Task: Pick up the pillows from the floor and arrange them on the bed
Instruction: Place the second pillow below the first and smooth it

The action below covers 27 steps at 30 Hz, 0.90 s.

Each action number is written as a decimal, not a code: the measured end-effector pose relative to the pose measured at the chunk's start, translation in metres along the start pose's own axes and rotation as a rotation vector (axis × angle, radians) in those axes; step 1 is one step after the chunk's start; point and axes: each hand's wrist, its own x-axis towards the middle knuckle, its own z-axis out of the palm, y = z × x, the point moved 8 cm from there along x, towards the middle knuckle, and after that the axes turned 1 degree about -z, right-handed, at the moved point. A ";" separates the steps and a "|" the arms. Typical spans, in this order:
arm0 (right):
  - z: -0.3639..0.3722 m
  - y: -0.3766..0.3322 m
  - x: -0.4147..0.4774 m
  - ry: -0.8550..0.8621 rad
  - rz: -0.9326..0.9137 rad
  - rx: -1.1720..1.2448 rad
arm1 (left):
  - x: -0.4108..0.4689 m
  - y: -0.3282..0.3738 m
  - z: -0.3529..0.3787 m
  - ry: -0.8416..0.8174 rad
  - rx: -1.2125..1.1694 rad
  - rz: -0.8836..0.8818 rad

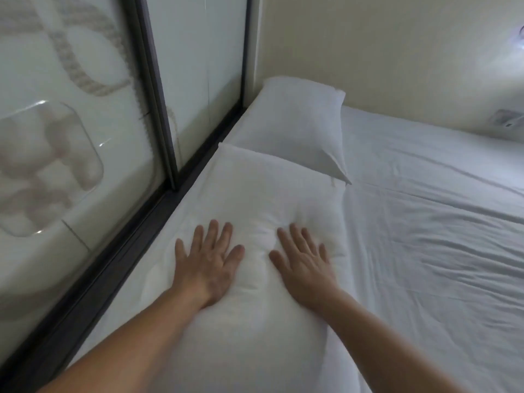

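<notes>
Fingers of left hand (208, 263) and right hand (302, 259): spread flat, pressing near pillow (255, 191), gripping nothing. Pillow long axis runs ahead toward far pillow (297, 123), touching; both on bed (425, 222) beside glass partition (85, 109). Hands equally near.

Soft, dim, cool light is filling the room; a bright patch of glare (520, 38) is blooming at the upper right edge, washing over the wall (397, 52) beside it; small highlights are glinting on the glossy glass panel (71, 137) at the left; faint shadows are gathering in the creases of the bed sheet (439, 236) and under each hand; the wide lens is bending the dark frame (158, 109) and tilting the edges; the whole picture is looking slightly soft and smeared.
</notes>
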 end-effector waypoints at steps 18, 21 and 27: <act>0.023 0.157 -0.082 -0.193 0.709 0.248 | -0.059 -0.125 0.042 -0.286 0.144 -0.214; -0.001 0.137 -0.078 -0.043 0.576 0.227 | -0.052 -0.130 0.003 -0.123 0.223 -0.231; -0.010 -0.022 -0.070 0.071 -0.020 0.053 | -0.045 0.016 -0.032 0.056 -0.044 0.235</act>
